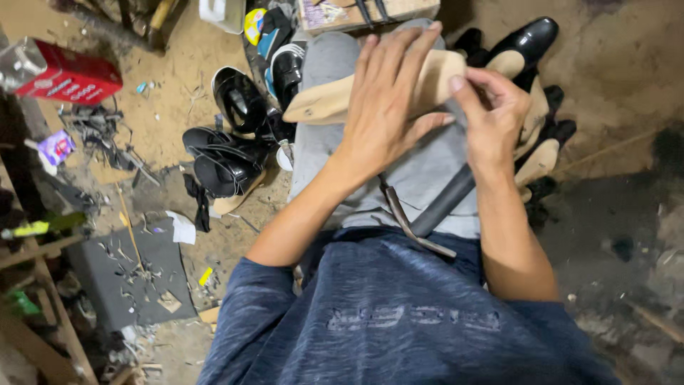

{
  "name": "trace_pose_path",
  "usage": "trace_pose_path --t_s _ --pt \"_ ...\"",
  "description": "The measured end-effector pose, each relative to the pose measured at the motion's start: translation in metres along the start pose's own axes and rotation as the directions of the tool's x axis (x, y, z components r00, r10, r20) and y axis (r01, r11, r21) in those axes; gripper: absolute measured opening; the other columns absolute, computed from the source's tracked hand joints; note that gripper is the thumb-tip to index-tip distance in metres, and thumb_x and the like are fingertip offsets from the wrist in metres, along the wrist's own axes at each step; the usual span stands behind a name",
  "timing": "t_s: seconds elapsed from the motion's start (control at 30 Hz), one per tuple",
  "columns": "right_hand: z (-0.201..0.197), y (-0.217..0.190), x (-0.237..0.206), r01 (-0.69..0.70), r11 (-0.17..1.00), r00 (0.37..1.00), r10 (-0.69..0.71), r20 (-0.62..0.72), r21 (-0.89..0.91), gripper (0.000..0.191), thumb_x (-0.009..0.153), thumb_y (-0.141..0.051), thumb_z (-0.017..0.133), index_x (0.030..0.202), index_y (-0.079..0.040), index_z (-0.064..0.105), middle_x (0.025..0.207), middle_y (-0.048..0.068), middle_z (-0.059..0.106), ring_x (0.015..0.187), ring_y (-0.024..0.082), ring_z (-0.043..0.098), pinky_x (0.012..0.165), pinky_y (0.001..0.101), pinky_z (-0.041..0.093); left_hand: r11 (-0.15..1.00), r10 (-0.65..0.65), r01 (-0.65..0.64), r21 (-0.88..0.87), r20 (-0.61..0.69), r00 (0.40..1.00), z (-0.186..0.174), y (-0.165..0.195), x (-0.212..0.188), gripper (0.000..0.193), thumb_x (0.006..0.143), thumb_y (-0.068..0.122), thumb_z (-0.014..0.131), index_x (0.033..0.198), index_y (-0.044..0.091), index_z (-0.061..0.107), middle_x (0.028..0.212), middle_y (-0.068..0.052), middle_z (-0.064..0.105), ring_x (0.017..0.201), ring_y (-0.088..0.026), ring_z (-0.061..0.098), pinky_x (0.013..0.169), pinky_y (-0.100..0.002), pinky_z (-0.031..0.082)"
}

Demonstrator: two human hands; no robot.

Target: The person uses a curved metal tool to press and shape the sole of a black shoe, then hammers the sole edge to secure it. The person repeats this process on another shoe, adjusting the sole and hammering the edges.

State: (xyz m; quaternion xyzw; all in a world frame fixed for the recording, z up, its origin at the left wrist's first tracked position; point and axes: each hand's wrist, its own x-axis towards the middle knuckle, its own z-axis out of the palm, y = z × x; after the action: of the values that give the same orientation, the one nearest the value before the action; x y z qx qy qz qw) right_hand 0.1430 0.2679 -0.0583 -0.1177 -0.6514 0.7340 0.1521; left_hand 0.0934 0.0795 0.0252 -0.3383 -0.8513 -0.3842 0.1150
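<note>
Left hand lies flat, fingers spread, on the wooden last — steadying it on the knee. Right hand pinches its end; a hammer rests across the lap — within reach.

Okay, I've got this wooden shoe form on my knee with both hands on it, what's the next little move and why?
Probably steady the wooden shoe form with the left hand, which already lies flat across it, while the right hand pinches its heel end. The form rests tilted on the knee, so it could slip, and the metal tool waits on the lap.
</note>
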Motion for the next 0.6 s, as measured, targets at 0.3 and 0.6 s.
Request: trace_pose_path --t_s 0.3,0.6 --pt "-0.043 0.069 0.032 -0.289 0.952 0.954 0.295 -0.052 0.1 0.019 0.1 -0.013 0.077 0.111 0.001 0.072 0.089 0.004 0.073 0.072 0.012 0.066 0.066 0.0242 0.053 0.404 -0.779 0.498 -0.767 -0.004 0.627 0.003 -0.105 -0.095 0.056 0.101 0.038 0.067 0.146 0.008 0.052 0.144 -0.016 0.057 0.137 -0.03 0.051 0.118 -0.044 0.039" --pt "-0.01 0.009 -0.001 0.316 0.801 0.948 -0.281 0.146 -0.508 0.05 0.105 0.003 0.072 0.149 0.007 0.048 0.117 0.009 0.066 0.098 0.014 0.063 0.085 0.028 0.055 0.749 -0.658 0.616 -0.244 -0.38 0.65 0.029 -0.122 -0.133 0.05 0.101 0.041 0.067 0.142 0.013 0.062 0.137 -0.021 0.057 0.125 -0.037 0.055 0.109 -0.039 0.041"
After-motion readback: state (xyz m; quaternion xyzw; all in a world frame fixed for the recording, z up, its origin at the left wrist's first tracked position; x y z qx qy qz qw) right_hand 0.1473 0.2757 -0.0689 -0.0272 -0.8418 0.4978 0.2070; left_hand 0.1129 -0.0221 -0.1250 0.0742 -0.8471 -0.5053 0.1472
